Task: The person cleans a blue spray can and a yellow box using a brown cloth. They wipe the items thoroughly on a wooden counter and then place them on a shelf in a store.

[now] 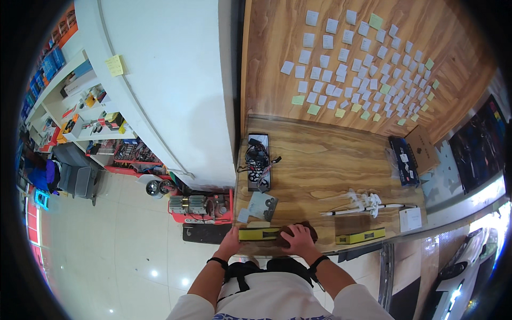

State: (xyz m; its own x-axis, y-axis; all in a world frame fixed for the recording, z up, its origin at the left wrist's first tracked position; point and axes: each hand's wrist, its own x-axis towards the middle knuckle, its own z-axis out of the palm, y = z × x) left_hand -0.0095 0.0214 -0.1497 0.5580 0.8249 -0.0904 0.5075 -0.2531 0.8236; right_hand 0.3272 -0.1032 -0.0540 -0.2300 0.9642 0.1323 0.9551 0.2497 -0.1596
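Here at the lower middle of the frame, the left hand [230,242] is closed on the left end of a long, slim yellow bar with a dark panel [256,234], right by the front edge of the brown wood-grain counter [314,160]. The right hand [300,238] is clamped over a bunched dark-brown cloth [313,232], the cloth against the bar's right part; what the fingers underneath are doing, I can't tell.

That edge is the worry! Press unevenly, or let the left fingers loosen, and the bar could well skid off towards the floor. The cloth looks soft, so it might slip under the palm and take the right hand past the bar.

Over at the lower right, a second yellow bar with a black panel [346,239] lies near the same edge, well within reach of a stray right elbow. Just above the left hand, a pale printed leaflet [262,206] and a small whitish card [243,215] sit close by; a backward sweep of the bar could crumple them. Further up, there's a tangle of black cables [258,160] in an open box: a loose lead could snag on a sweeping wrist.
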